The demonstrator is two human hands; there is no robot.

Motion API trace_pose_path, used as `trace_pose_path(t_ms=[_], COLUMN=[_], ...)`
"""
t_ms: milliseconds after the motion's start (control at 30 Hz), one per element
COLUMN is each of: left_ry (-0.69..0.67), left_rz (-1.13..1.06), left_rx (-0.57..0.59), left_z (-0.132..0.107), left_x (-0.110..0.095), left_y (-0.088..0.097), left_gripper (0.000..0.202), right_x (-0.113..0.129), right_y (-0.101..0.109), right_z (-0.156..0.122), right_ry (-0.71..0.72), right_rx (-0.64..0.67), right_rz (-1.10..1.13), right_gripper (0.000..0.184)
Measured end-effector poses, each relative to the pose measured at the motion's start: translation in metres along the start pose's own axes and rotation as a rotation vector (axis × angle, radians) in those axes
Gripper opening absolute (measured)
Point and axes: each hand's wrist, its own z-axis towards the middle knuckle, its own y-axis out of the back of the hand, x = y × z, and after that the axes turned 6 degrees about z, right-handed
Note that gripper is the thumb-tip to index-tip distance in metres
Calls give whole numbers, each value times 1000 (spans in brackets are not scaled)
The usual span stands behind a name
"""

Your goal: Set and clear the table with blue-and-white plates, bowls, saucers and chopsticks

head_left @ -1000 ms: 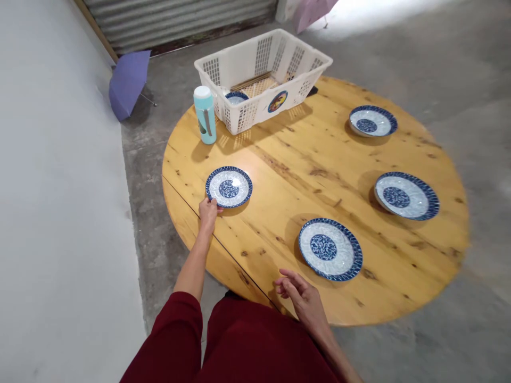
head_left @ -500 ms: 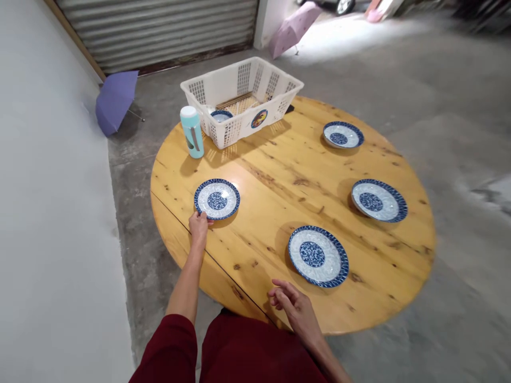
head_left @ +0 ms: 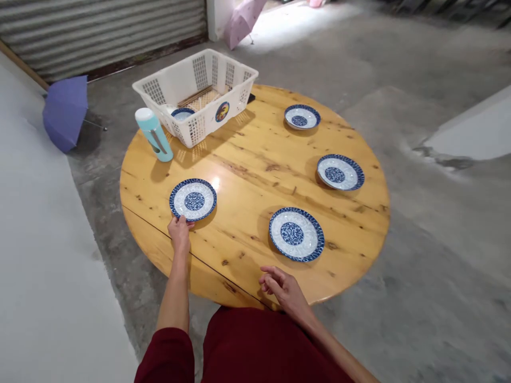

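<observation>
My left hand (head_left: 180, 233) is closed on the near rim of a blue-and-white plate (head_left: 194, 200) at the left of the round wooden table (head_left: 247, 194), thumb on top and fingers partly hidden beneath. Held just above the table's near edge, my right hand (head_left: 281, 288) has loosely curled fingers, apart, with nothing in them. Closest to it is a second patterned plate (head_left: 296, 234). Two more such plates, one at the right (head_left: 340, 172) and one at the far side (head_left: 302, 117), lie along the table's edge.
At the back left stands a white plastic basket (head_left: 231, 96) holding a blue-rimmed dish (head_left: 182, 114) and thin brown sticks (head_left: 195, 97). Beside it is a light-blue bottle (head_left: 155, 135). Open umbrellas, purple (head_left: 66, 111) and pink (head_left: 242, 22), rest on the floor beyond.
The view has swung to the right, so the table and everything on it appear further left. My left hand keeps its hold on the plate's rim; my right hand still hovers near the edge.
</observation>
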Motion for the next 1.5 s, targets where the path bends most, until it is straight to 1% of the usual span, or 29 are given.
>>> trace_pose_path(t_ms=[233, 400, 633, 733, 900, 967, 1067, 1133, 1267, 1367, 1500], left_ry=[-10, 0, -16, -1, -43, -4, -40, -69, -76, -59, -54], left_rz=[-7, 23, 43, 37, 4, 11, 59, 88, 110, 102, 84], left_rx=[18, 50, 37, 40, 30, 1, 32, 49, 63, 78, 77], left_z=[-2, -6, -5, -4, -2, -2, -4, -4, -5, -4, -1], left_x=[-7, -9, -8, -8, -7, -10, -12, -13, -13, -10, -6], left_y=[1, 3, -3, -3, -7, -8, -6, -2, 4, 3, 0], left_gripper=[10, 10, 14, 13, 11, 10, 11, 13, 15, 15, 15], right_x=[-9, -8, -10, -10, -8, -8, -11, -12, -5, -2, -6], right_y=[0, 1, 3, 4, 7, 7, 7, 7, 9, 11, 12], right_z=[1, 1, 3, 3, 7, 9, 9, 9, 8, 7, 6], right_ry=[11, 9, -13, -7, 30, 45, 60, 49, 37, 42, 24], right_rx=[7, -5, 34, 17, 8, -8, -70, -79, -46, -37, -23], right_rz=[-13, -42, -37, -39, -37, -48, -41, -3, -4, -34, -23], right_gripper=[41, 39, 37, 36, 35, 35, 35, 37, 38, 38, 39])
